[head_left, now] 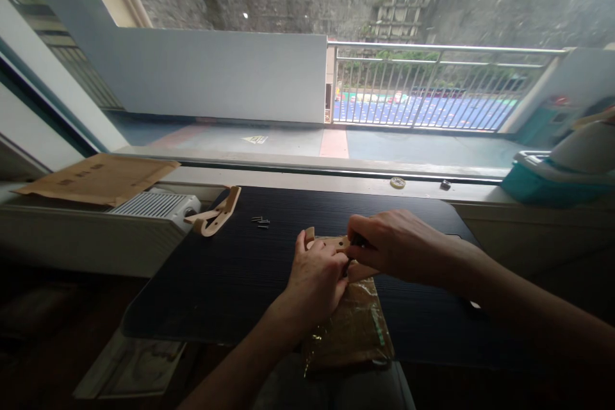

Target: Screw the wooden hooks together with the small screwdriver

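Left hand [317, 275] centre frame, back up, fingers [336, 267] curled shut in a pinch, thumb raised on its left side. Left forearm [250, 352] runs in bare from bottom centre. Right hand [396, 246] just right of it, knuckles up, fingertips [356, 230] bent down and closed, touching the left. Right forearm [523, 301] enters from the lower right edge.

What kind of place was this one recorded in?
Likely an indoor work desk by a big window: a dark table with a cut wooden part and loose screws, a railed balcony outside. The left hand and right hand hold another wooden piece.
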Demonstrator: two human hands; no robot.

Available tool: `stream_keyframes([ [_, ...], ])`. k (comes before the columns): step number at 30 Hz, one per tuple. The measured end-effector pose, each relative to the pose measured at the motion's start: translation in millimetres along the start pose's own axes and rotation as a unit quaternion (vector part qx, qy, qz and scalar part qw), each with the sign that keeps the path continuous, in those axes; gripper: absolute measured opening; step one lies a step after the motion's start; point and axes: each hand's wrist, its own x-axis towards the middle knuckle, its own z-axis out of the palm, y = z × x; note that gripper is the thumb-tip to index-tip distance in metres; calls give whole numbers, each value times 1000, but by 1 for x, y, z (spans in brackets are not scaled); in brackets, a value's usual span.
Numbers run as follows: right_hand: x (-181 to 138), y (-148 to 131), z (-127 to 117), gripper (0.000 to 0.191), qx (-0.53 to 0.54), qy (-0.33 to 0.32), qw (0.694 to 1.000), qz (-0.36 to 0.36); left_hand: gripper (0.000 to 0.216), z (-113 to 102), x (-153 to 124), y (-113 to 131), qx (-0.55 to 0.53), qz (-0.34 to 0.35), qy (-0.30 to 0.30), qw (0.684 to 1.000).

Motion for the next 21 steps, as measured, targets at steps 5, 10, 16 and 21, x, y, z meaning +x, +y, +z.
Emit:
stream_keyframes([
  [5,-1,2,-5,12,45,-5,998,-48,12,3,0,-2,5,-2,2,1000],
  [10,-2,3,-6,14,87,-6,994,-60,12,3,0,-2,5,1,10,1000],
  [16,0,2,-2,18,66,5,998,0,9,1,-1,-2,6,3,10,1000],
  [21,-2,6,-7,15,79,-11,996,-39,11,3,-1,-2,3,0,6,1000],
])
